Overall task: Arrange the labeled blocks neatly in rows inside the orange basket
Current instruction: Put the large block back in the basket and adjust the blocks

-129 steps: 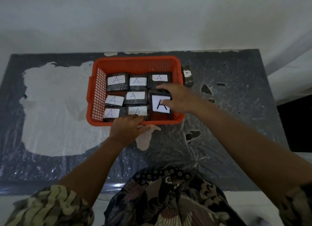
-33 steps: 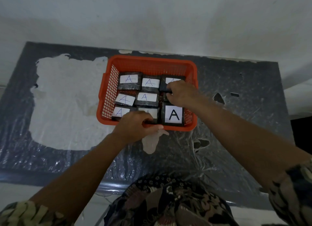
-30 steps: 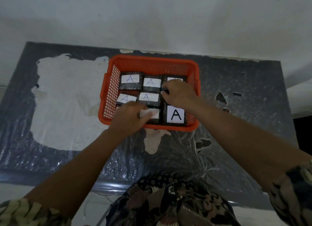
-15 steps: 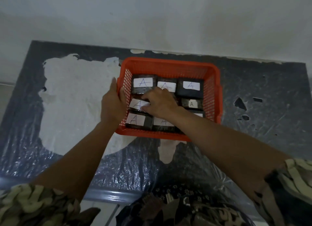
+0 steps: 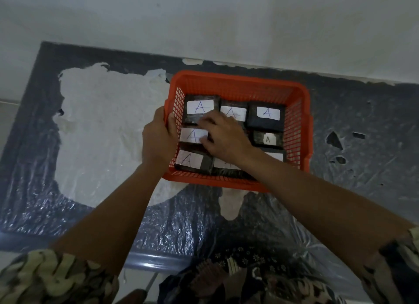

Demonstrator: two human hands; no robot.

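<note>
The orange basket (image 5: 238, 79) stands on the table and holds several dark blocks with white "A" labels in three rows. The back row (image 5: 267, 116) and the left-hand blocks (image 5: 192, 135) show their labels. A smaller block (image 5: 268, 139) lies at the middle right. My left hand (image 5: 156, 138) grips the basket's left rim, thumb inside the wall. My right hand (image 5: 226, 135) reaches into the basket and covers the centre block, fingers curled down round its left end beside the middle-left label. My right forearm hides most of the front-right block (image 5: 275, 155).
The table (image 5: 362, 145) is covered in dark crinkled plastic with a large white patch (image 5: 102, 133) left of the basket. A pale wall (image 5: 204, 20) runs right behind the table. The table's near edge (image 5: 145, 259) lies by my body.
My left hand left the front blocks and took hold of the basket's left rim. My right hand moved from the right column to the centre block. The view shifted left.
</note>
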